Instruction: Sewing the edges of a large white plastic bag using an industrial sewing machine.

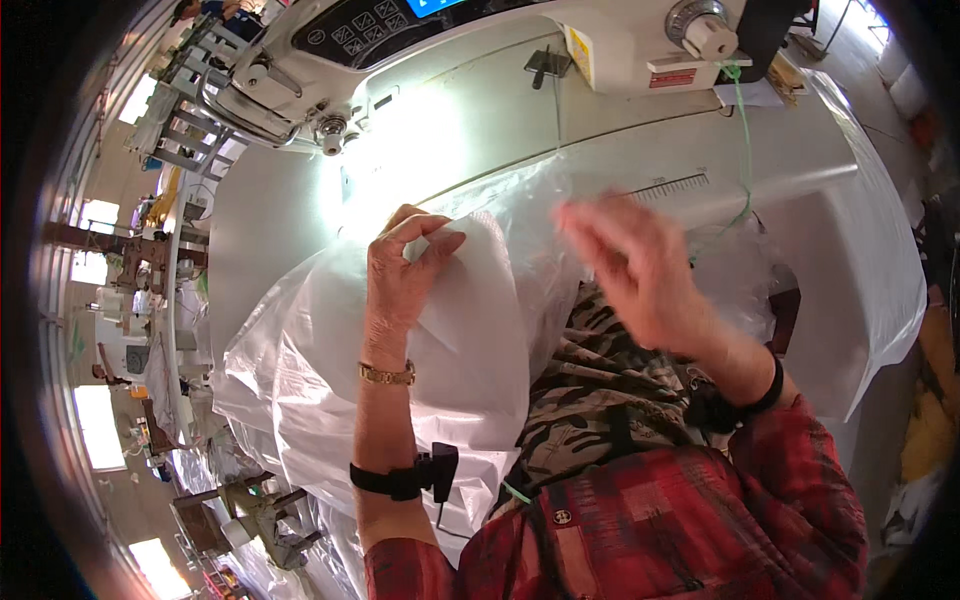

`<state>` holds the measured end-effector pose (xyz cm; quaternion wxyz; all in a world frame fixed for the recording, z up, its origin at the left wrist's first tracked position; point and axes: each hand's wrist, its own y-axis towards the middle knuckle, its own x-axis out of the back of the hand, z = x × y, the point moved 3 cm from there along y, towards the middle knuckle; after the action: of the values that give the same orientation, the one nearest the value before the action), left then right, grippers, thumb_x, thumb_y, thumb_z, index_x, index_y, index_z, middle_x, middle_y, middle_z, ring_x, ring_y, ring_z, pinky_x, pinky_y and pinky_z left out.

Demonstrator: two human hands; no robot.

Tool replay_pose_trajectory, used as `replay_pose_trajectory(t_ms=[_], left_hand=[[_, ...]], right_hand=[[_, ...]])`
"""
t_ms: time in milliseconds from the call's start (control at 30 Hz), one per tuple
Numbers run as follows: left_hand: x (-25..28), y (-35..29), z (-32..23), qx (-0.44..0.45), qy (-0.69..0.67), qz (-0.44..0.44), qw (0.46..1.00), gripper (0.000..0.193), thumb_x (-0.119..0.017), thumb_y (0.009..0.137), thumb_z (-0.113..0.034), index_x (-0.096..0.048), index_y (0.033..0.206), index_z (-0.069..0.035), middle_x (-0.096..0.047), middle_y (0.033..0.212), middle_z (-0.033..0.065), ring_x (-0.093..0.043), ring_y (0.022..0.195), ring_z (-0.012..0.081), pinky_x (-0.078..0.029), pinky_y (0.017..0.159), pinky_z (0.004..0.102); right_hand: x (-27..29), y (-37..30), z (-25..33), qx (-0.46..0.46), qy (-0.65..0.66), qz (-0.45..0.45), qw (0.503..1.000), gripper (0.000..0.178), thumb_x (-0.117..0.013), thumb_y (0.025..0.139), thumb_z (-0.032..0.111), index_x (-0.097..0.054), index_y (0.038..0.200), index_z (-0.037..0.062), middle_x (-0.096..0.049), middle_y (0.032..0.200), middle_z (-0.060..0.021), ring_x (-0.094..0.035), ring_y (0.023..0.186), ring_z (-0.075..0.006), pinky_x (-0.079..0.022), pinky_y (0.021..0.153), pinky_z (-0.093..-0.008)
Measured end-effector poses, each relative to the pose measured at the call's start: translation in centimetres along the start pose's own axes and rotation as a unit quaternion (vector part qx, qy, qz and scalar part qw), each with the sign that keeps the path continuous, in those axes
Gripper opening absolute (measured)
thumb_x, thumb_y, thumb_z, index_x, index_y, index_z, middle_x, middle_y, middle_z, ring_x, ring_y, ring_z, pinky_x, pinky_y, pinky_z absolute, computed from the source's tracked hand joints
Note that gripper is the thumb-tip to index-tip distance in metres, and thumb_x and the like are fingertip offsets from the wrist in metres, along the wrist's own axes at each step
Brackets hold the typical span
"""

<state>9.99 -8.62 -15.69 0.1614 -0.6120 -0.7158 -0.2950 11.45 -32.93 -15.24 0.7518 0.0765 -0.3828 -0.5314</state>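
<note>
A thin white sheet [460, 330], shiny and partly see-through like plastic film, spreads over the table edge and down my lap. My left hand [405, 265] pinches its upper edge between thumb and fingers, just in front of the brightly lit needle area of a white sewing machine [600, 75]. To the right, my right hand [640, 270] is lifted over a crumpled clear part of the sheet. Motion smears its fingers, so whether they hold anything cannot be made out. The needle itself is lost in the glare.
A green thread [745, 140] hangs from the machine's handwheel [700, 28] side. A ruler scale [670, 187] is marked on the pale table [800, 150]. More white sheeting [880, 270] drapes at the right edge. Stools [250, 520] and other work tables stand to the left.
</note>
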Motion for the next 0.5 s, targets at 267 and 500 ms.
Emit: replay_pose_trajectory(t_ms=[267,500], left_hand=[[0.2,0.0,1.2,-0.023,0.005,0.011,1.0,0.018,-0.08,0.072,-0.011,-0.066,0.076,0.0,-0.048,0.064,-0.0019,-0.045,0.065,0.0101,-0.034,0.1,0.0372],[0.0,0.1,1.1,-0.045,-0.057,0.005,0.997,0.02,-0.08,0.073,-0.011,-0.063,0.07,-0.002,-0.052,0.064,-0.0038,-0.043,0.061,0.0094,-0.027,0.106,0.0389]], right_hand=[[-2.6,5.9,-4.2,0.0,-0.224,-0.096,0.97,0.011,-0.064,0.085,0.014,-0.068,0.09,0.0055,-0.058,0.081,-0.0083,-0.058,0.082,-0.0262,-0.044,0.073,-0.0394],[-2.9,5.0,-3.7,0.008,-0.288,-0.001,0.958,0.021,-0.067,0.083,0.022,-0.063,0.098,0.0077,-0.057,0.094,-0.0051,-0.054,0.096,-0.024,-0.038,0.085,-0.0389]])
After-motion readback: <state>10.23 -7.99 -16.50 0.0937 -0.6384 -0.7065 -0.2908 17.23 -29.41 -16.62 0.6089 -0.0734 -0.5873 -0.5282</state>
